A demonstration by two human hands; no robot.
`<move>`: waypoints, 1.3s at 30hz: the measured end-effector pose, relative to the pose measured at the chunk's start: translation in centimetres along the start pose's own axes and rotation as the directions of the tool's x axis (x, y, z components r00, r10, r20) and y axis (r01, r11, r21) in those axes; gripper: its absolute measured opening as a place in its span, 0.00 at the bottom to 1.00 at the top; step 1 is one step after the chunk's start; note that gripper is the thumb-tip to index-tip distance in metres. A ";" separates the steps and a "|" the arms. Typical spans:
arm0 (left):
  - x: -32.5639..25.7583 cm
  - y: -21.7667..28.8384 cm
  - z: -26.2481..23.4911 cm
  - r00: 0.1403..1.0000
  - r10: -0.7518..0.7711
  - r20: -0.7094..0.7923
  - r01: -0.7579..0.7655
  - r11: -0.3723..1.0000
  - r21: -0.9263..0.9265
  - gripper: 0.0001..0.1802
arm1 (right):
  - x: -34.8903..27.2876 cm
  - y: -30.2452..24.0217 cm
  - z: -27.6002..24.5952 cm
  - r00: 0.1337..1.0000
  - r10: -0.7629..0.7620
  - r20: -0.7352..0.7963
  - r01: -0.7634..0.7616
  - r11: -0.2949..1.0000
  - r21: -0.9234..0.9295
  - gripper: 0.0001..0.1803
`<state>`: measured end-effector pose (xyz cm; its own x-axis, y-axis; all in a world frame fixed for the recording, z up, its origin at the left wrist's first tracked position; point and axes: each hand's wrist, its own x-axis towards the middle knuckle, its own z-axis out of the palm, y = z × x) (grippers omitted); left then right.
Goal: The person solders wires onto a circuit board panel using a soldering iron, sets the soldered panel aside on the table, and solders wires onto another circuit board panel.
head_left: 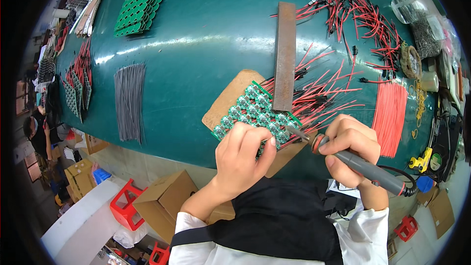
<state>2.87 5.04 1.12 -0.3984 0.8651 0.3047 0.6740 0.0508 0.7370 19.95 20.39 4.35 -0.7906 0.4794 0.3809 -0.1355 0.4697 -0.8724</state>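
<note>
A soldering iron (370,169) is grasped by the right hand (351,142) at the circuit board (254,110) on a brown pad (226,97); whether anything is pinched by the left hand (241,154) cannot be told. Many wires (324,91) seem attached; a red bundle (390,120) is left unused.

We can read no words, labels, brands, numbers or signs anywhere in view; any fine detail that might be lettering is too small or blurred for us to make out.
</note>
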 end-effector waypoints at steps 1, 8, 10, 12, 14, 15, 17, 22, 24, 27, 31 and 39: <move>0.1 -0.1 0.3 0.999 0.046 0.004 -0.046 0.999 0.029 0.10 | 0.0 0.1 -0.1 1.000 0.000 -0.006 -0.001 1.000 -0.026 0.08; 1.0 -0.8 1.6 0.989 0.148 0.010 -0.148 0.977 0.154 0.10 | 0.3 0.9 0.3 1.000 -0.004 0.013 0.004 1.000 0.001 0.08; 1.1 -0.4 1.3 0.993 0.101 0.058 -0.111 0.975 0.194 0.10 | 0.6 0.8 0.1 0.998 -0.008 0.057 0.009 1.000 -0.013 0.08; 1.3 0.0 0.7 0.996 0.043 0.081 -0.057 0.984 0.170 0.09 | 0.7 0.6 0.0 0.996 -0.025 0.090 0.027 0.999 -0.018 0.08; 1.4 0.2 -0.1 0.995 -0.004 0.096 -0.009 0.992 0.129 0.09 | 0.5 0.1 0.0 0.995 -0.092 0.030 0.095 0.992 -0.088 0.08; 1.5 0.1 -0.5 0.993 -0.096 0.067 0.095 0.995 0.015 0.08 | 0.4 -0.1 0.1 0.995 -0.095 0.030 0.097 0.991 -0.095 0.08; 1.6 -0.2 -1.1 0.979 -0.195 0.053 0.200 0.974 -0.104 0.07 | -0.3 -1.0 0.5 0.990 -0.055 -0.126 0.050 0.998 -0.046 0.08; 2.1 -1.9 -0.9 0.997 -0.013 0.081 0.021 0.995 -0.099 0.06 | -2.0 -1.8 3.9 0.967 -0.066 -0.245 0.029 0.988 -0.152 0.09; 2.2 -2.3 -0.5 0.997 0.027 0.074 -0.018 0.993 -0.113 0.06 | -2.3 -1.7 4.7 0.969 -0.065 -0.240 0.019 0.982 -0.190 0.08; 2.4 -2.7 -0.1 0.996 0.069 0.051 -0.063 0.991 -0.114 0.07 | -2.3 -1.3 5.3 0.966 -0.077 -0.247 0.017 0.972 -0.236 0.07; 2.6 -2.9 0.0 0.993 0.102 0.060 -0.096 0.991 -0.098 0.07 | -2.1 -1.3 5.5 0.970 -0.069 -0.234 0.009 0.969 -0.248 0.07; 2.2 -2.6 -0.2 0.993 0.116 0.018 -0.117 0.992 0.049 0.08 | -1.2 -1.7 5.0 0.982 -0.063 -0.180 0.013 0.965 -0.262 0.08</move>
<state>0.09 6.68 -0.03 -0.3063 0.8740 0.3772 0.7457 -0.0260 0.6657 18.09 15.29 3.88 -0.6598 0.5749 0.4839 0.0150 0.6540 -0.7564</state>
